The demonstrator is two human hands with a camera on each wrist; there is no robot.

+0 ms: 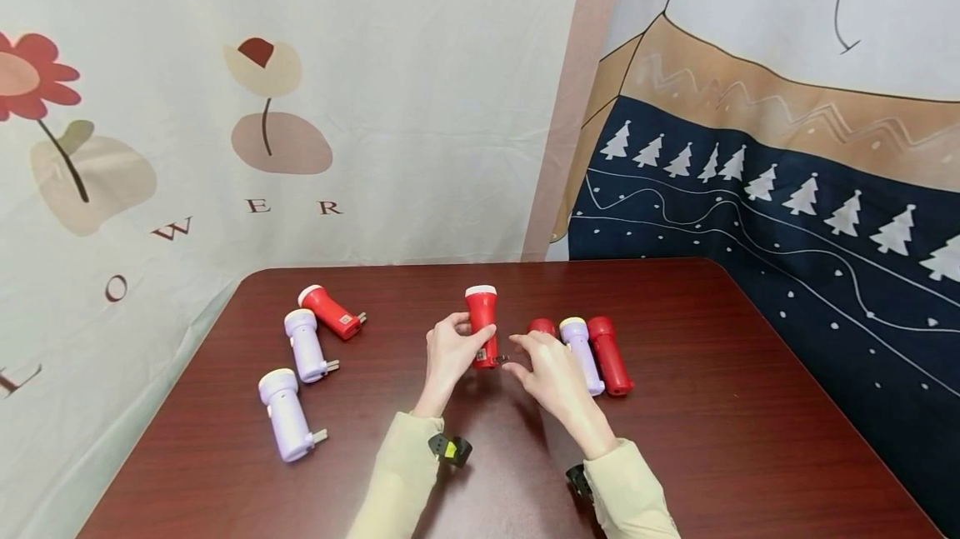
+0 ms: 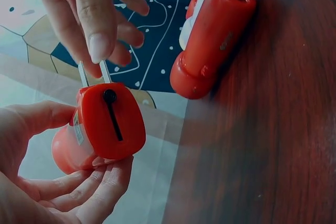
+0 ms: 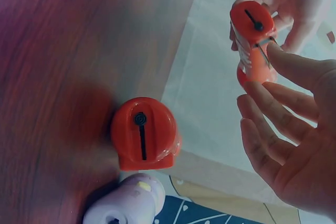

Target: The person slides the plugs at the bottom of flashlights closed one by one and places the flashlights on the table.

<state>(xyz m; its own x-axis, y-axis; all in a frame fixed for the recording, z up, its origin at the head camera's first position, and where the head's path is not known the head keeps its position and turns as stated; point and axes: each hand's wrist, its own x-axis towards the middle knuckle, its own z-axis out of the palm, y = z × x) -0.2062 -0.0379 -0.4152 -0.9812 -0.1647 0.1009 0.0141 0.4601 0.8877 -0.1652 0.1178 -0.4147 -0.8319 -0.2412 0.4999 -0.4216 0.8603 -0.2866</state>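
My left hand (image 1: 452, 351) grips a red flashlight (image 1: 482, 304) with a white head, thumb on one side and fingers on the other. Two metal plug prongs (image 2: 106, 72) stick out sideways near its tail, whose end cap shows a black slot. Beside the prongs is my right hand (image 1: 553, 372), its fingers loosely extended and not wrapped round anything. The right thumb (image 3: 296, 66) is at the prong tips; whether it touches them I cannot tell. Behind the right hand, another red flashlight (image 1: 542, 326) is mostly hidden in the head view.
Right of the hands lie a lilac flashlight (image 1: 582, 356) and a red flashlight (image 1: 611, 356), no prongs visible. On the left side lie a red flashlight (image 1: 330, 311) and two lilac flashlights (image 1: 306, 347), prongs out. All rest on a brown table (image 1: 720, 439) before hanging printed cloths.
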